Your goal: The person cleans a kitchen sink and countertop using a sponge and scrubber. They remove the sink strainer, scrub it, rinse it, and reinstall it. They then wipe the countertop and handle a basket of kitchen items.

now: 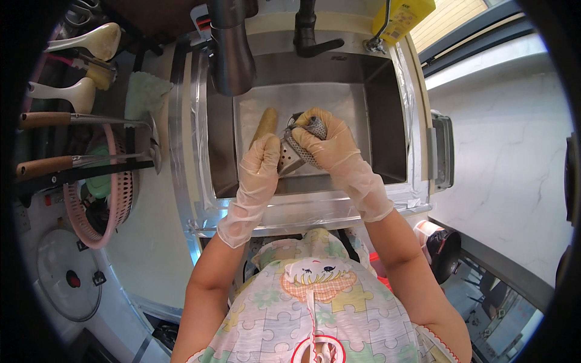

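Observation:
Both my hands wear thin, translucent gloves and are over the stainless steel sink (376, 113). My left hand (261, 156) grips a metal utensil with round holes (289, 156). A tan, rounded bar (267, 121), which looks like a handle, sticks out past my left fingers; its joint with the metal is hidden. In my right hand (329, 136) is a bunched grey mesh-patterned cloth (302, 147), pressed close against the perforated metal. My fingers cover part of the cloth.
A dark faucet spout (232, 59) overhangs the sink's back left, beside a lever handle (317, 45). Ladles (91, 119) hang at left above a pink basket (123, 199). A green cloth (144, 96) hangs nearby. At the back right stands a yellow bottle (404, 20).

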Available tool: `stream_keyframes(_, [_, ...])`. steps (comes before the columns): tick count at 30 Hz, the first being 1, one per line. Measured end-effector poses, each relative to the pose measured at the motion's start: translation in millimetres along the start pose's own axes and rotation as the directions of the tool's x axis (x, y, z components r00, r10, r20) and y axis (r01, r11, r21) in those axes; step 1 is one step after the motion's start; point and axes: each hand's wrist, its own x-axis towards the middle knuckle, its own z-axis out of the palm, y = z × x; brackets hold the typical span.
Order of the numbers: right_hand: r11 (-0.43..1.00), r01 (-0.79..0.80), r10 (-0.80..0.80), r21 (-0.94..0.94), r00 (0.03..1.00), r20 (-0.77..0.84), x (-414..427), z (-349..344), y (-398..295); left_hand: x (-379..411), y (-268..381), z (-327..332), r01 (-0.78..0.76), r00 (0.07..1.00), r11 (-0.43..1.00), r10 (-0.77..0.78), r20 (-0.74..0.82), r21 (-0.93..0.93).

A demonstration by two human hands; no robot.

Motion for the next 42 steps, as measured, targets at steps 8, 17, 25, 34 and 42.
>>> stream_keyframes(8, [0.985, 0.171, -0.171, -0.009, 0.985, -0.011, -3, 5, 0, -2, -5, -1, -0.005, 0.999, 0.994, 0.0, -0.04, -0.111])
stream_keyframes(17, [0.969, 0.244, -0.243, -0.046, 0.97, 0.029, -5, 7, -4, -2, -1, -4, -0.046, 0.999, 0.976, 0.041, -0.029, -0.215])
stream_keyframes(25, [0.967, -0.159, 0.159, 0.197, 0.987, 0.015, -5, -17, -6, 3, 5, -10, -0.053, 0.999, 0.971, 0.052, -0.01, -0.232])
stream_keyframes(34, [0.941, -0.124, 0.123, 0.315, 0.992, 0.023, -10, 1, -3, 1, 15, 2, 0.031, 0.998, 0.968, -0.043, -0.042, -0.248])
stream_keyframes(42, [0.974, -0.067, 0.066, 0.216, 0.998, 0.01, -6, -4, 0, 8, -1, -17, 0.051, 0.998, 0.913, -0.037, 0.044, -0.405])
